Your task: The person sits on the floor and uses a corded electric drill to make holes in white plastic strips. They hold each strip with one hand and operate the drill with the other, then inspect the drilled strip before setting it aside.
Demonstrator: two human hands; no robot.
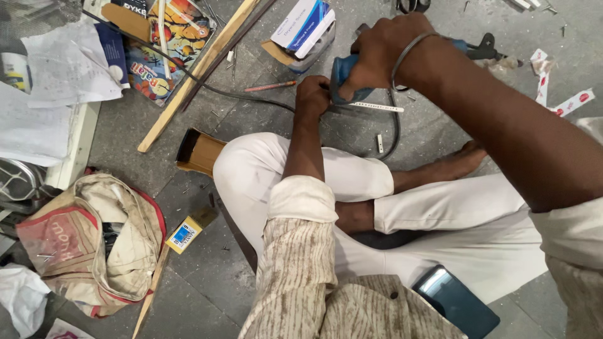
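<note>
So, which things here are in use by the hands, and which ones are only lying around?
In use:
- right hand gripping blue power tool
- left hand at the tool's front end
- white strip beneath

Lying about:
- cloth bag
- wooden batten
- phone
- small box
- red pencil

The power tool (349,74) is blue with a black cord (394,129). The trousers (402,201) are white; the shirt sleeve (295,276) is beige with brown vertical streaks. The floor (207,276) is grey. The cloth bag (94,242) is tan with red edging. The small box (184,235) is yellow with a blue label, the pencil (270,86) red, the phone (455,302) dark teal.
</note>
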